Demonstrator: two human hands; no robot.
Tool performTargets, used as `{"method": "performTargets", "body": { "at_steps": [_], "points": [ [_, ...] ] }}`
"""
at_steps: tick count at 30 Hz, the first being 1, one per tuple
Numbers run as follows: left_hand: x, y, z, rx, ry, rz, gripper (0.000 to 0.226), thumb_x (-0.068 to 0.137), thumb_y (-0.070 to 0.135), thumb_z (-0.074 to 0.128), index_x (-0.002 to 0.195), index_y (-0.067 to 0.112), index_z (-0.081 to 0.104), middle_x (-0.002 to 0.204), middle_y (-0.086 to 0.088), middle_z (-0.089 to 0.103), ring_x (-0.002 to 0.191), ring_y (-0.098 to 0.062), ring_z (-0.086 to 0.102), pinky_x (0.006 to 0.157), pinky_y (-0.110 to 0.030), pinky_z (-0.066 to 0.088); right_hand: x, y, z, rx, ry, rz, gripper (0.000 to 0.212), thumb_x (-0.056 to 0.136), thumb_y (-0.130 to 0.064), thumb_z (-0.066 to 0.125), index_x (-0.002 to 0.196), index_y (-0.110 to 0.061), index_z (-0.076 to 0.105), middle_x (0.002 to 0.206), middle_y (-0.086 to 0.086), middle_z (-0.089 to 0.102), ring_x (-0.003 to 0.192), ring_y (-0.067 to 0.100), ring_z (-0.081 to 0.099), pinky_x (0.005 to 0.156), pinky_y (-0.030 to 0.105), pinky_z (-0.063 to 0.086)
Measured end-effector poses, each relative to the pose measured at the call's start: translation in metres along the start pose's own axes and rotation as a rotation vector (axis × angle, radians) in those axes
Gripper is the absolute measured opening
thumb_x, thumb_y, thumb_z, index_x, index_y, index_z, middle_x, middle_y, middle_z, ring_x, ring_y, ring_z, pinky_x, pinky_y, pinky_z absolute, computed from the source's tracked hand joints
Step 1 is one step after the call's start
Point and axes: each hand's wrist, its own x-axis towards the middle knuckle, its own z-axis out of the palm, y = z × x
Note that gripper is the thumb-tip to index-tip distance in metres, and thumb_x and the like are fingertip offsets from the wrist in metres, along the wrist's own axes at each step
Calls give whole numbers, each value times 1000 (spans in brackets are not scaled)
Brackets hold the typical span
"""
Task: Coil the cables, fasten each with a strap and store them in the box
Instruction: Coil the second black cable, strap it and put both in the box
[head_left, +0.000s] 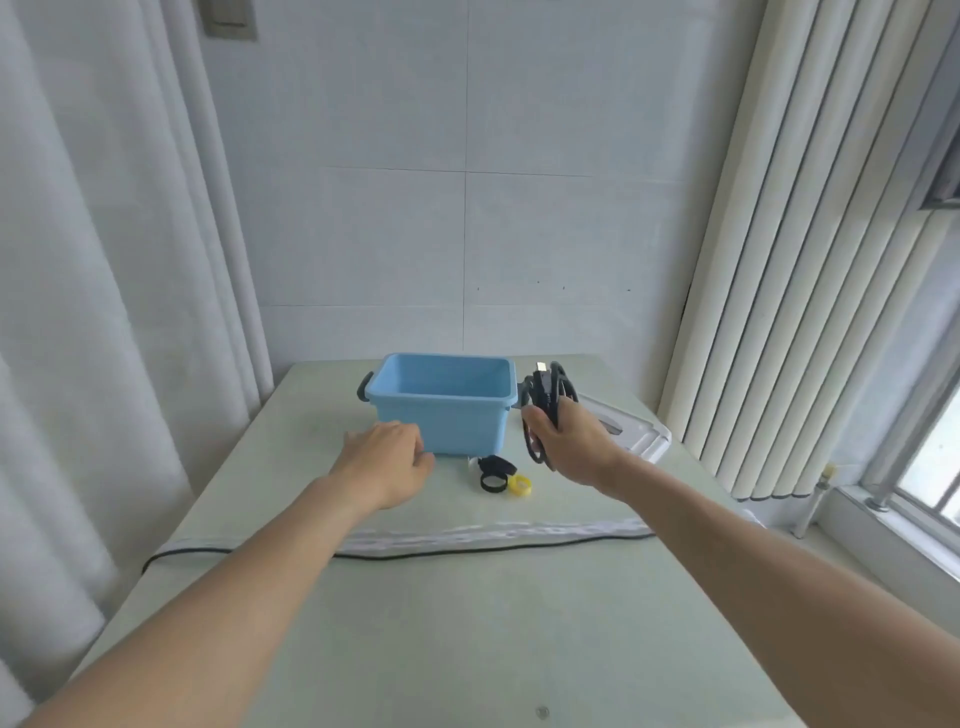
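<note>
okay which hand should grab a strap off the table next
Probably the left hand: it holds nothing and hovers beside the black strap and yellow strap, while the right hand grips the coiled cable.

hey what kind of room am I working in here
Probably a room in a home, or a small plain workroom. A table stands against a tiled wall, with a white curtain on one side and vertical blinds by a window on the other.

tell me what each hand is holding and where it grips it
The right hand grips the coiled black cable around the bundle's middle. The left hand holds nothing.
</note>
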Motion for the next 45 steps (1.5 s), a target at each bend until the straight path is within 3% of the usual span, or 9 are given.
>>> {"method": "performTargets", "body": {
  "at_steps": [3,11,16,22,28,33,36,40,45],
  "points": [
    [39,-15,8,-17,38,-69,36,98,36,47,129,17,53,130,-5,50,125,-27,44,98,-40,39,44,-7,7,-178,54,-31,36,103,-43,39,93,-9,48,76,1,60,74,25,51,91,43,38],
    [125,-49,44,-13,13,-263,68,103,47,30,156,16,3,158,-22,1,148,-35,0,117,-55,3,149,-17,23,-571,-83,-209,26,106,-37,37,97,-13,34,92,5,60,93,31,51,99,39,23],
    [135,-64,72,-75,-16,-246,47,104,47,20,137,17,34,141,-20,24,134,-34,23,111,-48,23,196,-15,46,-677,-217,-261,29,105,-39,42,97,-12,34,82,1,52,90,30,50,102,40,25],
    [135,-67,80,6,65,-207,41,104,45,24,118,11,41,127,-19,34,121,-36,33,106,-43,26,222,-16,87,-888,-565,-263,30,104,-44,42,104,-14,41,94,0,54,96,27,47,103,42,29],
    [135,-62,80,28,81,-226,40,104,45,24,115,10,41,125,-19,35,117,-36,35,104,-44,28,242,-24,96,-839,-748,-160,18,93,-15,51,108,-10,61,102,9,66,83,26,56,65,30,43],
    [133,-59,76,70,26,-240,42,104,46,20,120,11,37,128,-19,32,121,-36,33,106,-43,26,243,-12,121,-602,-514,-161,20,85,-13,63,98,-18,76,98,2,73,87,26,64,81,36,56],
    [134,-56,74,79,6,-245,43,104,46,19,121,10,37,128,-20,32,120,-36,33,106,-44,25,244,-17,121,-354,-502,-68,37,87,-57,66,107,-27,74,97,-7,71,86,18,66,83,31,54],
    [134,-50,74,108,7,-248,45,104,48,18,116,11,38,126,-20,35,119,-37,35,106,-45,28,251,-22,133,-487,-402,-41,65,90,-48,67,147,-33,40,144,10,37,125,32,47,100,39,46],
    [137,-49,76,134,37,-247,45,103,49,16,116,11,37,123,-18,36,116,-36,37,102,-42,32,259,-27,141,-661,-735,-60,45,99,-37,51,143,-41,47,139,-3,53,121,26,54,95,38,49]
  ]
}}
